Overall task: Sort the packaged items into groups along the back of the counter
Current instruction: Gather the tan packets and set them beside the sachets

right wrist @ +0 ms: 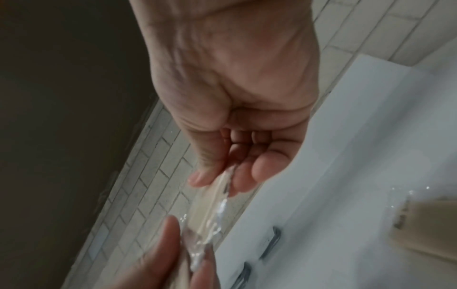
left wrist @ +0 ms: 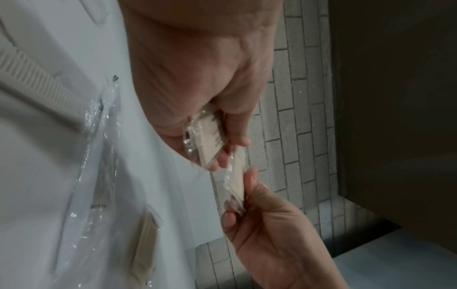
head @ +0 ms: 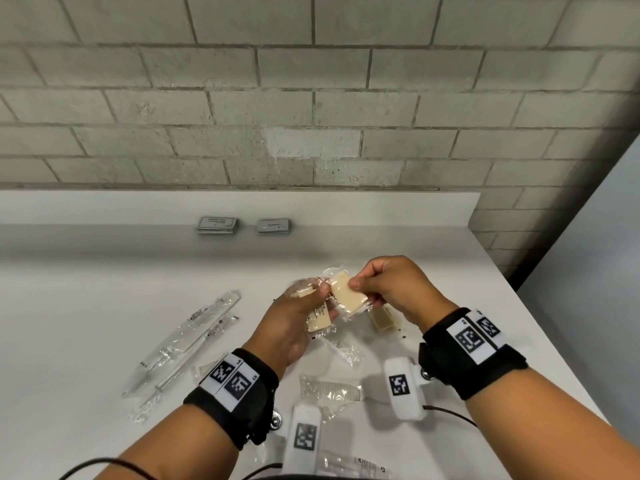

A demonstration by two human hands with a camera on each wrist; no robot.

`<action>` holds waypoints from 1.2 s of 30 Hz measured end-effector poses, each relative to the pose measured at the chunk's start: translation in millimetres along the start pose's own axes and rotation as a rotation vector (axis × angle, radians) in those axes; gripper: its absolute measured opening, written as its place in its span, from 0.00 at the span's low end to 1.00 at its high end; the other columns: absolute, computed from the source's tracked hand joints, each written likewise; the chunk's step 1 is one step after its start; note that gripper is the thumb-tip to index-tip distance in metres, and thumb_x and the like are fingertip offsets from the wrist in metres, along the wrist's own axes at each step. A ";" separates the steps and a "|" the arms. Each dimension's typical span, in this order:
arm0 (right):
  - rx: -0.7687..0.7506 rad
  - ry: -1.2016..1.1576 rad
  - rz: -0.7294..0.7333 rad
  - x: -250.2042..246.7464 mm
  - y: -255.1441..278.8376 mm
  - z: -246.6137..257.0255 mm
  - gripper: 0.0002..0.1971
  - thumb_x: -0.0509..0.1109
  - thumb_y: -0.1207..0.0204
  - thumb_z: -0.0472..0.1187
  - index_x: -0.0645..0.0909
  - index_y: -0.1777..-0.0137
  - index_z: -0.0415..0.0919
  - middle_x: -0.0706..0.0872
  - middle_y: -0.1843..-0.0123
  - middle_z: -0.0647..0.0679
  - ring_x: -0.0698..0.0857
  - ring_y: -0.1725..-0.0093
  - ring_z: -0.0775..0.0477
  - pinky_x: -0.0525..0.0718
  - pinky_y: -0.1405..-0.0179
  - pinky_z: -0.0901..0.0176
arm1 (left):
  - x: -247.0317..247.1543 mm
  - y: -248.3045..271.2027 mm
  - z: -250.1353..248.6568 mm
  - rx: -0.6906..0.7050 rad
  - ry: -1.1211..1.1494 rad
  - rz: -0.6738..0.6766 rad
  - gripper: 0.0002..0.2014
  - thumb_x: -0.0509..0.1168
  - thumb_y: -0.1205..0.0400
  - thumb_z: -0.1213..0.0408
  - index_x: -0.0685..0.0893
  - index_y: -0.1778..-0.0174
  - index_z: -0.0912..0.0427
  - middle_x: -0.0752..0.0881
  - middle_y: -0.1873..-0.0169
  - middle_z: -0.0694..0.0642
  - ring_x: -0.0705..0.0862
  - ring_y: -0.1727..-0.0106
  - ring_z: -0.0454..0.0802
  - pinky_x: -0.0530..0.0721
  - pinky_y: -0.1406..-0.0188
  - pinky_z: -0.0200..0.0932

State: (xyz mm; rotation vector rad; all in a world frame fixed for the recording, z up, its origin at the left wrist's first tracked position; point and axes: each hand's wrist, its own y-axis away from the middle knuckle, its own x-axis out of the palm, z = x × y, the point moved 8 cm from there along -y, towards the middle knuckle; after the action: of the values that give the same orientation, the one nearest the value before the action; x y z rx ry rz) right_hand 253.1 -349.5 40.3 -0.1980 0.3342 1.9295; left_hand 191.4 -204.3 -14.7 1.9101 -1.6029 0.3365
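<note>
Foreground: wrapped combs (head: 332,388) and long clear sleeves (head: 183,344) lie scattered on the near part of the white table (head: 86,289).
Left hand (head: 294,327): grip curled around several wrapped cream bars (head: 318,320), held above the table.
Right hand (head: 391,289): thumb and fingertips pinch one more wrapped bar (head: 348,292) by its end, presenting it to the left hand; the two packets touch or nearly touch.
On table: another bar (head: 381,320) lies just under the right hand.
Back edge: two stacks of flat grey packets (head: 217,225) already stand side by side near the brick wall (head: 311,116).
Handling: the bars look light and rigid inside loose, crinkly film that is likely slippery. A pinch on the film alone may let the bar slide.
Best hold: across the bar's flat faces, through the wrap, not by the sealed tails.
Stage: bars apparently being gathered into one bunch before going to the back row.
</note>
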 end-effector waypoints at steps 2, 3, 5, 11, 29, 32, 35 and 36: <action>-0.011 -0.004 0.000 -2.0 1.1 4.1 0.07 0.79 0.31 0.35 0.84 0.65 0.34 0.80 0.74 0.45 0.77 0.75 0.50 0.79 0.75 0.60 | 0.3 3.3 -1.8 0.010 -0.013 0.004 0.17 0.70 0.25 0.74 0.80 0.40 0.67 0.88 0.57 0.62 0.89 0.62 0.54 0.90 0.63 0.44; -0.019 -0.005 0.005 -0.6 2.0 6.1 0.07 0.78 0.30 0.35 0.84 0.65 0.34 0.80 0.74 0.45 0.77 0.74 0.50 0.79 0.74 0.60 | 0.8 4.9 -3.2 0.020 -0.015 0.007 0.19 0.70 0.26 0.75 0.80 0.39 0.68 0.88 0.57 0.63 0.89 0.63 0.53 0.90 0.63 0.44; -0.031 -0.013 0.010 1.6 4.1 8.1 0.07 0.77 0.29 0.34 0.83 0.66 0.36 0.81 0.74 0.47 0.77 0.74 0.50 0.79 0.74 0.60 | 4.1 6.6 -5.3 0.037 -0.012 0.010 0.21 0.70 0.26 0.76 0.79 0.36 0.70 0.87 0.59 0.63 0.89 0.65 0.53 0.89 0.66 0.42; -0.017 -0.103 0.134 7.4 10.4 10.1 0.07 0.77 0.30 0.29 0.82 0.57 0.40 0.84 0.67 0.47 0.82 0.70 0.52 0.80 0.76 0.61 | 8.0 8.4 -11.1 0.101 -0.007 0.008 0.11 0.69 0.24 0.78 0.82 0.47 0.66 0.88 0.62 0.62 0.89 0.66 0.55 0.89 0.68 0.43; 0.088 0.454 -0.160 -29.8 -12.1 -29.5 0.08 0.76 0.29 0.43 0.84 0.54 0.42 0.85 0.57 0.52 0.85 0.54 0.48 0.77 0.63 0.62 | -16.0 10.7 -9.4 -0.047 -0.026 -0.069 0.11 0.68 0.22 0.73 0.84 0.45 0.60 0.88 0.61 0.57 0.87 0.60 0.54 0.88 0.65 0.45; -0.011 0.079 0.106 13.9 5.0 4.0 0.06 0.77 0.29 0.42 0.88 0.53 0.44 0.90 0.61 0.52 0.86 0.63 0.53 0.78 0.67 0.66 | -7.2 11.6 -13.2 0.001 -0.057 -0.044 0.14 0.69 0.23 0.73 0.83 0.41 0.68 0.87 0.53 0.67 0.87 0.55 0.61 0.86 0.51 0.53; -0.079 0.062 0.180 35.2 12.8 16.5 0.07 0.79 0.32 0.34 0.86 0.58 0.45 0.87 0.65 0.51 0.84 0.64 0.54 0.79 0.65 0.64 | 4.6 14.6 -12.8 0.012 -0.062 -0.042 0.23 0.70 0.23 0.59 0.79 0.37 0.71 0.85 0.46 0.70 0.85 0.46 0.65 0.84 0.46 0.56; -0.134 0.058 0.131 32.8 12.2 20.2 0.10 0.78 0.32 0.31 0.85 0.61 0.47 0.86 0.65 0.51 0.83 0.64 0.55 0.79 0.62 0.64 | 3.5 14.1 -14.1 0.014 -0.080 -0.072 0.21 0.68 0.21 0.52 0.81 0.42 0.66 0.86 0.51 0.64 0.86 0.51 0.60 0.84 0.53 0.52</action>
State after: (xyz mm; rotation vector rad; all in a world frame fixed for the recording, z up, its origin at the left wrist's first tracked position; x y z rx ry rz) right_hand 229.9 -318.4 51.4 -0.3276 0.2616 2.0804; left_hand 181.5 -199.7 2.4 2.0093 -1.5822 0.2450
